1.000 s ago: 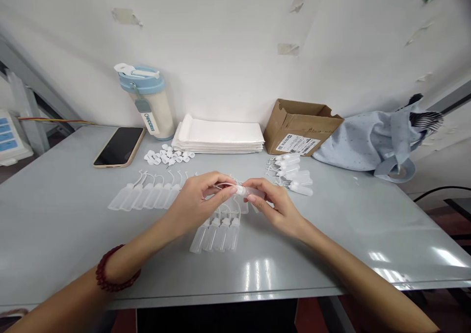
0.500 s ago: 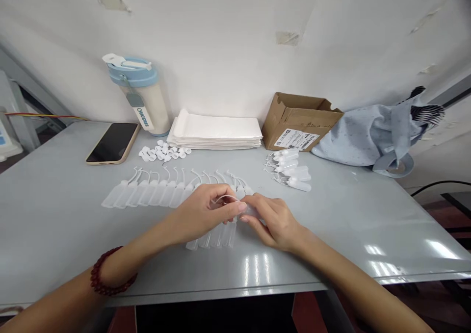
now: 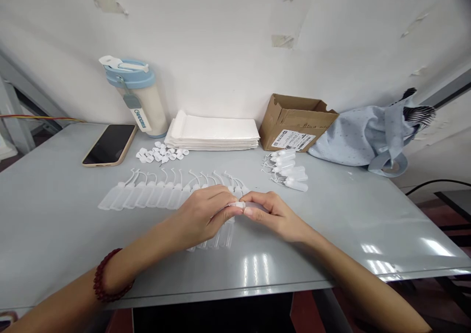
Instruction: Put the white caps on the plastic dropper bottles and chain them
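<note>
My left hand [image 3: 204, 213] pinches the small white cap [image 3: 239, 204] between thumb and fingers. From the other side, my right hand [image 3: 275, 215] grips the body of a small translucent plastic bottle [image 3: 257, 206], its neck end against the cap. Behind my hands runs a slanted row of similar bottles [image 3: 142, 195] with thin white curved strips at their tops; my left hand hides part of it. Below my hands lie several clear bottles [image 3: 224, 236], their upper ends covered.
White caps [image 3: 162, 152] lie in a loose pile near a phone [image 3: 110, 145] and a blue-lidded drinking bottle [image 3: 142, 97]. At the back are stacked white envelopes [image 3: 215, 132], a cardboard box [image 3: 294, 124] and a blue cloth bag [image 3: 353, 137]. Capped bottles [image 3: 289, 171] lie before the box.
My left fingers have closed in on the cap, and the thin strip that arched above them no longer shows. Both hands now meet at the bottle's neck, which lies more level.
</note>
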A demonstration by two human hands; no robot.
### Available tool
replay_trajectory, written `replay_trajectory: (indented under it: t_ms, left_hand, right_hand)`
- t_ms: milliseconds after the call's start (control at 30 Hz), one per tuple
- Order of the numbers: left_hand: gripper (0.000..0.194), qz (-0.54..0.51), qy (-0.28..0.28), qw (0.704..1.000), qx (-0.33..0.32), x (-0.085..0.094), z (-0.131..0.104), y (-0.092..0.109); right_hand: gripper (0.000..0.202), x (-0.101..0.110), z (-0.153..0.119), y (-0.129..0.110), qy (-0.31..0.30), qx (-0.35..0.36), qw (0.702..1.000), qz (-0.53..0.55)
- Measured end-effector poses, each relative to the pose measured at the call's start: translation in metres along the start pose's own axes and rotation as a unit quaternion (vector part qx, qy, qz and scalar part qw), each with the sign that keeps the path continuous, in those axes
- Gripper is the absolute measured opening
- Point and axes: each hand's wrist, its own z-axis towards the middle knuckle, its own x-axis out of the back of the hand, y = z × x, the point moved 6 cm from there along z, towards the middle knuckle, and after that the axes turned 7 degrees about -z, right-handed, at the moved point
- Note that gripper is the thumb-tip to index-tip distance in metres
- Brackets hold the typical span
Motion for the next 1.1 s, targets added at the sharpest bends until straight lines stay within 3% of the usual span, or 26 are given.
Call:
replay_trajectory:
  t_ms: [100,200,433,500,600,700,800,967,1100]
  left_hand:
    - [0.019,-0.032,-0.019,0.996,0.08,0.001,0.002,-0.006]
    - [0.025,-0.082,-0.047,0.979,0.183,0.0,0.002,-0.013]
    - [0.04,-0.151,-0.087,0.941,0.289,-0.006,-0.004,-0.023]
    - [0.041,-0.159,-0.084,0.938,0.296,-0.007,-0.004,-0.023]
    - [0.037,-0.137,-0.078,0.948,0.275,-0.005,-0.002,-0.02]
    - [0.033,-0.108,-0.076,0.962,0.238,-0.004,0.001,-0.014]
    - [0.025,-0.07,-0.067,0.98,0.176,-0.003,0.002,-0.01]
    - [0.013,0.025,-0.021,0.999,0.041,-0.004,0.0,-0.005]
    - [0.01,0.129,0.003,0.989,-0.076,-0.009,-0.004,0.002]
  right_hand:
    - [0.029,0.0,0.0,0.002,0.013,0.009,1.0,-0.026]
    - [0.025,-0.001,-0.003,-0.001,0.065,0.064,0.988,-0.128]
    - [0.026,-0.006,-0.011,-0.014,0.199,0.218,0.881,-0.371]
    - [0.025,-0.007,-0.012,-0.017,0.204,0.23,0.871,-0.383]
    - [0.026,-0.007,-0.01,-0.014,0.176,0.194,0.903,-0.34]
    - [0.026,-0.005,-0.008,-0.006,0.134,0.114,0.953,-0.247]
    - [0.021,-0.002,-0.006,0.0,0.113,0.047,0.983,-0.137]
    - [0.02,0.0,-0.001,0.006,0.095,-0.023,0.995,0.0]
    - [0.028,-0.001,0.002,0.013,0.064,-0.08,0.988,0.119]
